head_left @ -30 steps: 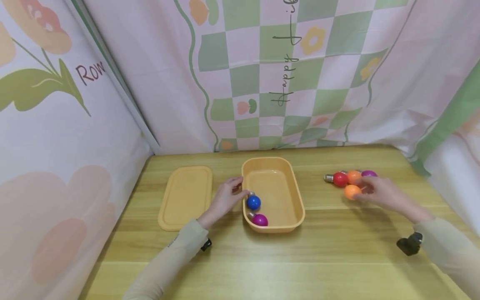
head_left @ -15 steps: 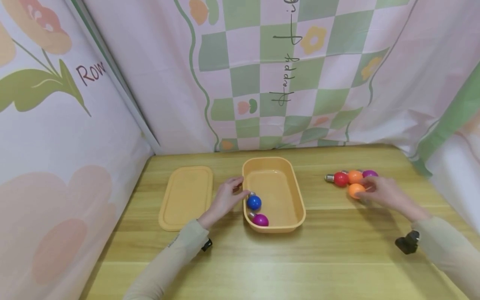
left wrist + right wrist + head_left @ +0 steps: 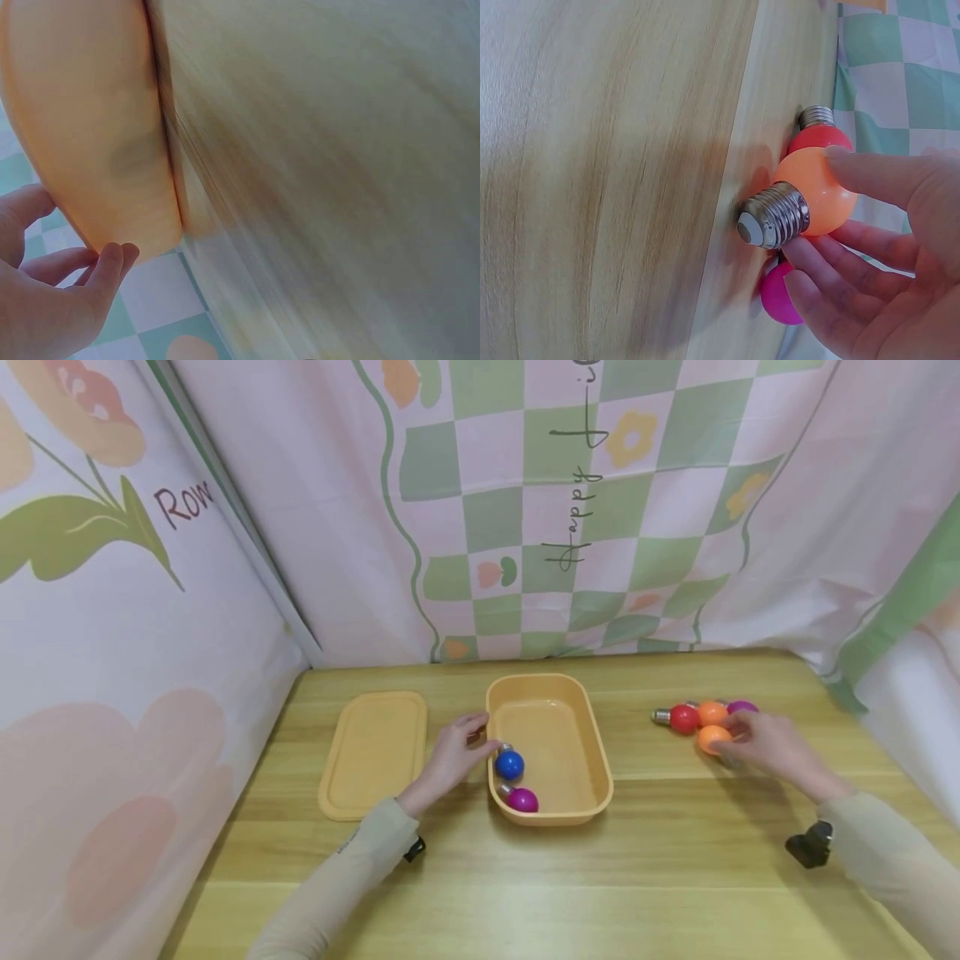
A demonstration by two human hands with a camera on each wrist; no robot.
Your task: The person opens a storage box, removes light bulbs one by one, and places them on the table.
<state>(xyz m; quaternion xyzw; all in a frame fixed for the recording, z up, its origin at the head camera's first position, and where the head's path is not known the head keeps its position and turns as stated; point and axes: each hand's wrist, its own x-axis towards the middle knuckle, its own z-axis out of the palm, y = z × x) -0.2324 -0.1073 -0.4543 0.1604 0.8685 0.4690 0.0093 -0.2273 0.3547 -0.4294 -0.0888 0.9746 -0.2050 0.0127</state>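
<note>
In the head view my right hand [image 3: 772, 747] pinches an orange light bulb [image 3: 714, 740] between thumb and fingers. Its threaded metal base [image 3: 776, 214] points away from the palm in the right wrist view. Close behind it on the table lie a red bulb [image 3: 683, 719], a second orange bulb [image 3: 711, 713] and a purple bulb [image 3: 742, 707] partly covered by the hand. My left hand [image 3: 450, 756] holds the left rim of a yellow-orange plastic box [image 3: 592, 735], thumb over the edge. Inside, along that wall, rest a blue bulb [image 3: 510, 765] and a magenta bulb [image 3: 522, 800].
A matching flat lid [image 3: 372, 756] lies left of the box on the wooden table [image 3: 570, 893]. Patterned curtains [image 3: 525, 527] hang right behind the table's back edge and along its left side.
My right fingers have closed on the front orange bulb, which has shifted slightly right and back. The left hand keeps its place at the box rim.
</note>
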